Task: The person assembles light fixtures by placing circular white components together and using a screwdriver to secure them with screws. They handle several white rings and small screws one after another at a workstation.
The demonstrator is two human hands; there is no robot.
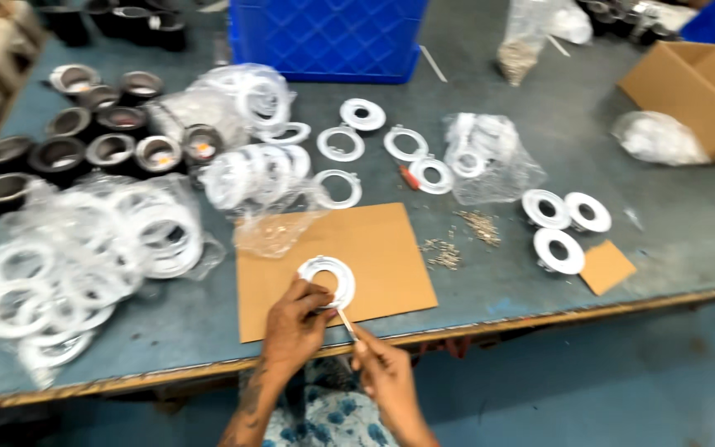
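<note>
White ring [327,279] on cardboard [382,248], bench [539,281] centre: left hand [295,323] clamped on its 6 o'clock edge; right hand [382,372] grips thin tool [347,320], tip at ring. Screws [443,252] at 3 o'clock.

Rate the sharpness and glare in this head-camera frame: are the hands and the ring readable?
Head view: overall motion-softened; the white ring and both hands, left hand and right hand, stay readable; the plastic bags blow out to glare; the far corners smear.
</note>
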